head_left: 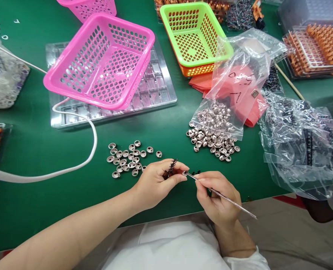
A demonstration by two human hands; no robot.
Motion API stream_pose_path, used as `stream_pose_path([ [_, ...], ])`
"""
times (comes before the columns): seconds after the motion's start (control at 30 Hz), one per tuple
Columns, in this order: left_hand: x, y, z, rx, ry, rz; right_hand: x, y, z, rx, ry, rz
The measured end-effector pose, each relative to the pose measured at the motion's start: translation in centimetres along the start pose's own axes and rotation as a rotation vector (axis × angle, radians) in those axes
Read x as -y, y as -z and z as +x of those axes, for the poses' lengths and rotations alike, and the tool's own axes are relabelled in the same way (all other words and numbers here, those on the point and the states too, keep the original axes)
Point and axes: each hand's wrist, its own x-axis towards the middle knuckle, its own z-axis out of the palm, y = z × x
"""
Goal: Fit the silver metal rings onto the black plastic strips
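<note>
My left hand point(160, 180) is closed, pinching a small round metal cap point(185, 173) between thumb and fingertips. A strip of small black parts point(171, 167) is also tucked in its fingers. My right hand point(219, 195) grips a thin metal rod point(231, 201), tweezers or a pick, whose tip meets the cap. A few tiny black pieces point(196, 173) show just beyond the right fingertips. Left of my hands, a loose group of similar metal caps point(126, 154) lies on the green table point(79, 198). A denser pile of caps point(214, 144) spills from a clear plastic bag point(236, 127).
A pink basket point(148, 41) stands on a silver metal tray point(166, 90), with a white cable point(94, 138) curving in front. Behind sits a green basket point(228, 50). Plastic bags of black parts point(321, 146) and trays of orange parts point(331, 43) occupy the right.
</note>
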Motion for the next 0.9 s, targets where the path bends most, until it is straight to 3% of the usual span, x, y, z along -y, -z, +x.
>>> stream_pose_path([
  [0.2,-0.12,0.07,0.02,0.023,0.107,-0.071,-0.13,0.19,-0.01,-0.015,0.036,-0.012],
  [0.63,-0.43,0.13,0.13,0.038,0.138,-0.13,-0.02,0.34,-0.33,-0.042,0.059,-0.04],
  [0.9,-0.52,0.18,0.09,0.055,0.192,-0.203,0.12,0.84,-0.12,-0.206,0.059,0.117],
])
